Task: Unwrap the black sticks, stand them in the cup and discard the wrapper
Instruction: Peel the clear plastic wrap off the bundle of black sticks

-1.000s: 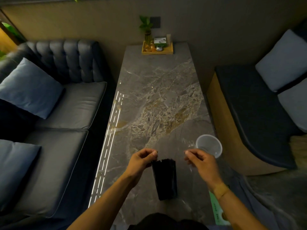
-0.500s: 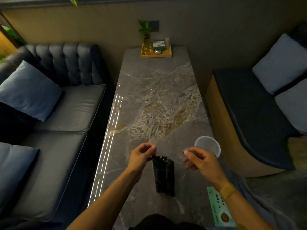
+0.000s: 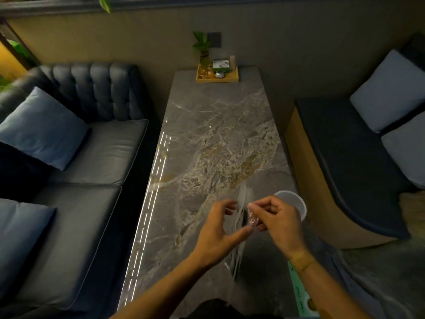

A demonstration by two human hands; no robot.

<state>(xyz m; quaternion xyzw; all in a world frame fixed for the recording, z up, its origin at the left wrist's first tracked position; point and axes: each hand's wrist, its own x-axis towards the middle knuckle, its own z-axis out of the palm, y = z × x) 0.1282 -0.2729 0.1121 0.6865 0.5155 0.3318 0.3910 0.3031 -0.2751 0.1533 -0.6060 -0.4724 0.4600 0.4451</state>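
Both hands meet over the near part of the marble table (image 3: 213,139). Between them a clear plastic wrapper (image 3: 244,194) stretches in a blurred upright strip. The black sticks (image 3: 244,218) show only as a thin dark sliver inside it, mostly hidden. My left hand (image 3: 218,233) holds this bundle between thumb and curled fingers. My right hand (image 3: 278,222) pinches a crumpled bit of the wrapper at the bundle's right side. A clear plastic cup (image 3: 297,201) stands upright just behind my right hand, partly covered by it.
A yellow tray (image 3: 217,79) with a small plant and boxes sits at the table's far end. A dark sofa (image 3: 96,157) with blue cushions runs along the left, a cushioned bench (image 3: 345,162) along the right. A green card (image 3: 299,293) lies at the near right edge.
My hands have come together from either side of the bundle. The black bundle, seen flat before, has turned edge-on, and the clear wrapper now stretches between my fingers.
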